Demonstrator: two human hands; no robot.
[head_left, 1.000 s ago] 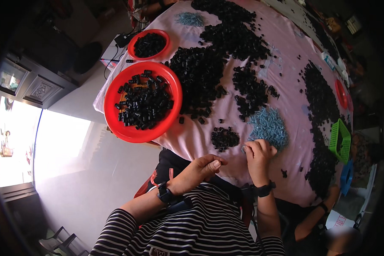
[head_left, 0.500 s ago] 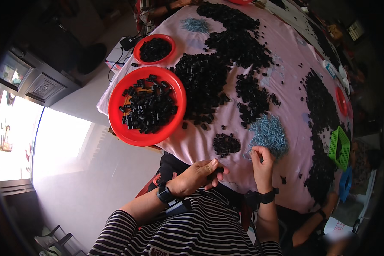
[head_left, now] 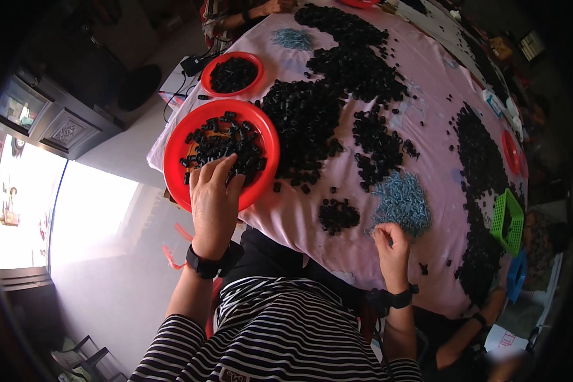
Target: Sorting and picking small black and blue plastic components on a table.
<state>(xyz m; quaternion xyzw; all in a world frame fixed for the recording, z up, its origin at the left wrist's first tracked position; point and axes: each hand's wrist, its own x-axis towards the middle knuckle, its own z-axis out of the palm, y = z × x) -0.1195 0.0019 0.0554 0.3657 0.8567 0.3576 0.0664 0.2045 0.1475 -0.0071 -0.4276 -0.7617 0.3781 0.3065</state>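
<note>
1. Head view, left hand (head_left: 214, 204): it lies over the near rim of the red basin (head_left: 271, 143), fingers parted and pointing away from the body, leaning slightly right. They look released; the palm side is hidden, so I cannot tell whether anything sits under it.
2. Head view, black parts (head_left: 218, 148): they lie in the basin, directly ahead of and below the left fingertips, the right hand being well apart. They point in mixed directions, with no common long axis; contact with the fingers cannot be told.
3. Head view, right hand (head_left: 393, 251): thumb and forefinger are drawn together at the near left edge of the blue pins (head_left: 404, 202). Whether a pin is between them is too small to tell.
4. Head view, between the hands: a small heap (head_left: 338, 216) of black pieces lies on the pink cloth (head_left: 293, 219), nearer the right hand, just left of its fingertips.
</note>
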